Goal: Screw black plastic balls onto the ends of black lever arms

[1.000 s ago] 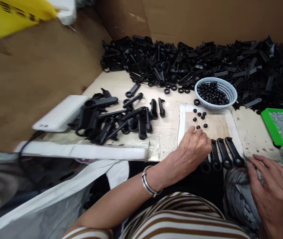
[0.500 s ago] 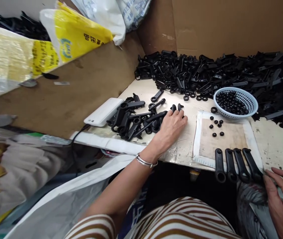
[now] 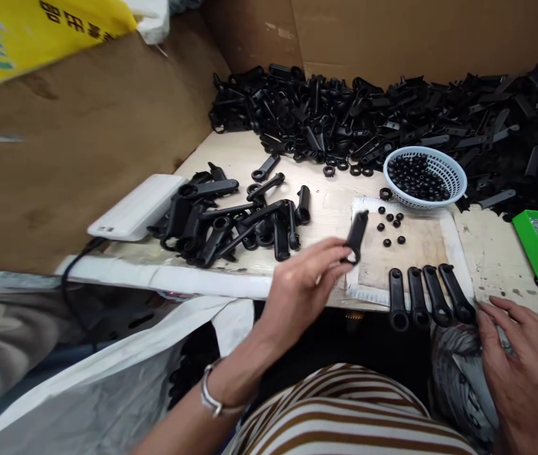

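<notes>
My left hand (image 3: 304, 287) pinches one black plastic handle (image 3: 357, 235) by its ring end and holds it over the left edge of a worn mat (image 3: 415, 246). Several more black handles (image 3: 423, 295) lie side by side on the mat's near edge. My right hand (image 3: 518, 360) rests with its fingers spread just right of that row, holding nothing. Small black rings (image 3: 391, 225) lie loose on the mat. A heap of black handles (image 3: 235, 218) sits left of the mat.
A white basket (image 3: 453, 177) of black rings stands behind the mat. A large pile of black parts (image 3: 392, 117) fills the back against cardboard walls. A green tray (image 3: 529, 243) of small metal pieces is at the right. A white box (image 3: 134, 208) lies at the left.
My left hand went from the row on the mat to the heap at the left, took one handle and has brought it back to the mat's edge. My right hand stayed put.
</notes>
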Available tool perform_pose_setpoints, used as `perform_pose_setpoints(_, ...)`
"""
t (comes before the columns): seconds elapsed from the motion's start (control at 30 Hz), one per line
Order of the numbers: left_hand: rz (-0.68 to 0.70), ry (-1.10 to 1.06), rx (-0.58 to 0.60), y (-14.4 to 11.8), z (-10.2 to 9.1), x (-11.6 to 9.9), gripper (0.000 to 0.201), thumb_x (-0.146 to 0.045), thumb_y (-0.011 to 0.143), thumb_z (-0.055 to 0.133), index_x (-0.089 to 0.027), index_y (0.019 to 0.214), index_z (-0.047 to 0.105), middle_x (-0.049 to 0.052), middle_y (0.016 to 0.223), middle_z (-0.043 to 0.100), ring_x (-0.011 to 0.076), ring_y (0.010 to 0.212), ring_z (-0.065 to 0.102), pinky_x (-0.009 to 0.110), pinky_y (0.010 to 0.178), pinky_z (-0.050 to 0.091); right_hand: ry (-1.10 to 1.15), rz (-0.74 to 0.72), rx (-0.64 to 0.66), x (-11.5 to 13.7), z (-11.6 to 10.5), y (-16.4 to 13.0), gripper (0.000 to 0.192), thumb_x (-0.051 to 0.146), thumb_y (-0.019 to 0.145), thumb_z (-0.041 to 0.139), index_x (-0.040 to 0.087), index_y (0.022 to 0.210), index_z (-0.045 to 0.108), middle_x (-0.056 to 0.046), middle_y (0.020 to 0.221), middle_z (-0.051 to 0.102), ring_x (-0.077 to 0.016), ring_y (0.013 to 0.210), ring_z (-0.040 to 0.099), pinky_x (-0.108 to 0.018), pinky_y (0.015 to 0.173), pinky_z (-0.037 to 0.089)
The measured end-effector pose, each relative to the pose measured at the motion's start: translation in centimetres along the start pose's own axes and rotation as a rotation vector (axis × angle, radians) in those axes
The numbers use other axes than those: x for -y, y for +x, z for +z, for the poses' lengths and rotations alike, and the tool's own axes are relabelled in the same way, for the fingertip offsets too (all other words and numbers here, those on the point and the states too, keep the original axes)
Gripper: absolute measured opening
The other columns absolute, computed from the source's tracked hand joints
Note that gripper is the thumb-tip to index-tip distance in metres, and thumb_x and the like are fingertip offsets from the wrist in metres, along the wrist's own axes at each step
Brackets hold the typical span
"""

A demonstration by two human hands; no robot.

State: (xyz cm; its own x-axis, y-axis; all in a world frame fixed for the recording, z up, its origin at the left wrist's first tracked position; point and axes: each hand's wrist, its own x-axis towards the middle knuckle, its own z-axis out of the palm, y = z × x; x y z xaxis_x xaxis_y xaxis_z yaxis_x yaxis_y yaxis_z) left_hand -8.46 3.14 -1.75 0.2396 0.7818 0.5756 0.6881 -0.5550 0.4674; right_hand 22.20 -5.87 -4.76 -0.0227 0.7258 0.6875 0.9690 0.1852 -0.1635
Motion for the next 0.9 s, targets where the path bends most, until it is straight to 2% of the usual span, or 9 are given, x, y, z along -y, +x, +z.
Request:
perform_pose_setpoints(0.1, -0.045, -0.214, 0.014, -3.5, 1.5, -1.9, 0.011, -0.024, 0.092, 0.062, -0.019, 0.100, 0.069, 0.004, 0.103, 0.074, 0.0153, 0.092, 0.073, 0.025, 0.084, 0.060, 0.001, 0.000, 0.011, 0.2, -0.1, 0.1, 0.025, 0.010, 0.078, 0.072, 0.017, 0.102, 0.070, -0.012, 0.103, 0.073, -0.0259, 0.095, 0.068, -0.048, 0.093, 0.052)
perform_pose_setpoints(0.23, -0.003, -0.234, 0.023, -5.9, 3.1, -2.6, 0.013, -0.021, 0.094, 0.059, -0.017, 0.104, 0.067, 0.008, 0.107, 0.072, 0.0153, 0.095, 0.072, 0.024, 0.084, 0.060, 0.003, -0.006, 0.005, 0.1, -0.4, 0.1, 0.024, 0.010, 0.079, 0.071, 0.019, 0.102, 0.070, -0.011, 0.103, 0.073, -0.0255, 0.096, 0.067, -0.047, 0.094, 0.052)
perform_pose_setpoints(0.47, 0.197, -0.132, 0.054, -5.8, 3.7, -3.1, 0.009, -0.019, 0.096, 0.056, -0.014, 0.099, 0.063, 0.008, 0.095, 0.071, 0.0158, 0.083, 0.068, 0.031, 0.080, 0.055, -0.005, -0.014, 0.001, -0.3, -0.4, -0.4, 0.024, 0.012, 0.081, 0.070, 0.019, 0.103, 0.070, -0.010, 0.103, 0.072, -0.0257, 0.096, 0.067, -0.047, 0.094, 0.051)
perform_pose_setpoints(0.67, 0.204, -0.179, 0.155, -5.7, 3.2, -3.3, 0.008, -0.016, 0.095, 0.055, -0.012, 0.094, 0.062, 0.009, 0.093, 0.068, 0.0162, 0.083, 0.064, 0.030, 0.077, 0.052, -0.009, 0.024, 0.022, -0.2, -0.4, -0.4, 0.023, 0.013, 0.082, 0.070, 0.018, 0.104, 0.070, -0.011, 0.105, 0.072, -0.0256, 0.098, 0.067, -0.048, 0.096, 0.050)
perform_pose_setpoints(0.77, 0.232, -0.189, 0.158, -5.7, 2.9, -3.4, 0.008, -0.016, 0.095, 0.055, -0.012, 0.094, 0.061, 0.009, 0.093, 0.068, 0.0161, 0.085, 0.063, 0.030, 0.077, 0.051, 0.002, 0.017, 0.021, 0.0, -0.5, -0.3, 0.023, 0.014, 0.082, 0.070, 0.020, 0.104, 0.070, -0.010, 0.105, 0.073, -0.0261, 0.098, 0.068, -0.048, 0.096, 0.051)
perform_pose_setpoints(0.9, 0.269, -0.162, 0.196, -5.4, 2.6, -3.5, 0.013, -0.023, 0.098, 0.054, -0.013, 0.095, 0.061, 0.006, 0.089, 0.068, 0.0145, 0.084, 0.063, 0.030, 0.080, 0.048, 0.029, 0.003, 0.002, -2.1, 0.2, -0.9, 0.025, 0.019, 0.074, 0.077, 0.026, 0.097, 0.072, -0.006, 0.099, 0.075, -0.0278, 0.088, 0.071, -0.046, 0.088, 0.054)
